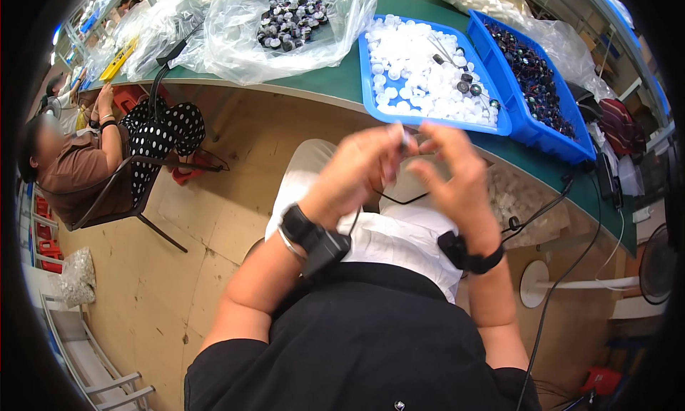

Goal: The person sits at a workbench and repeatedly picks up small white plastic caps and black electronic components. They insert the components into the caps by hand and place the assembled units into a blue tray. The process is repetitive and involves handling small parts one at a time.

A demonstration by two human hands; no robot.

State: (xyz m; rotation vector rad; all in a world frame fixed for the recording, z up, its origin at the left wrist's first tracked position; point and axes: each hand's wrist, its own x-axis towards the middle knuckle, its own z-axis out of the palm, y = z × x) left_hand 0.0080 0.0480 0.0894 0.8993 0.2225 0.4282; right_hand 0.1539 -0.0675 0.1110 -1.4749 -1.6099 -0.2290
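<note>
My left hand is raised over my lap with thumb and fingers pinched on a small, pale, blurred part that I cannot make out. Just beside it is my right hand, blurred by motion, its thumb and curved fingers apart close to that small part. In front of both hands a shallow blue tray on the table holds many white translucent round caps. Some dark round pieces with wires lie on these caps.
A deeper blue bin of dark wired parts stands right of the tray on the green table. A plastic bag with dark and clear round pieces lies left. A person sits at left. Cables and a fan are right.
</note>
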